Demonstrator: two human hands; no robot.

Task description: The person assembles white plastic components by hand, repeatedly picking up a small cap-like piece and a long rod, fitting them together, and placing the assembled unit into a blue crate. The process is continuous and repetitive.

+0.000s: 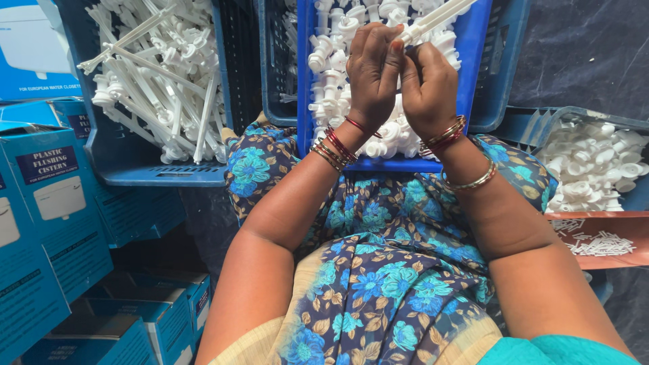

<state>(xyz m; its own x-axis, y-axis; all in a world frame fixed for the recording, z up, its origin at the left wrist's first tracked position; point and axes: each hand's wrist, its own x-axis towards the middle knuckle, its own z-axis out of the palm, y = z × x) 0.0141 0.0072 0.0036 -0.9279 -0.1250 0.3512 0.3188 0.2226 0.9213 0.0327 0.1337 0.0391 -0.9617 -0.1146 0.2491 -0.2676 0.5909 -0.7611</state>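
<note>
Blue cartons (47, 223) stack up at the left, and the wide blue crate (135, 162) beyond them bristles with long white stems. Dead ahead sits the blue tray (473, 61), heaped with white fittings. Over it, the left hand (373, 71) is clamped around a long white plastic rod (433, 19), while the right hand (427, 88) pinches its near end, fingers closed. Best kept like this, I'd say: rod steady, wrists close, work held over the tray. Small white pins (602, 245) lie on the brown tray at the right.
</note>
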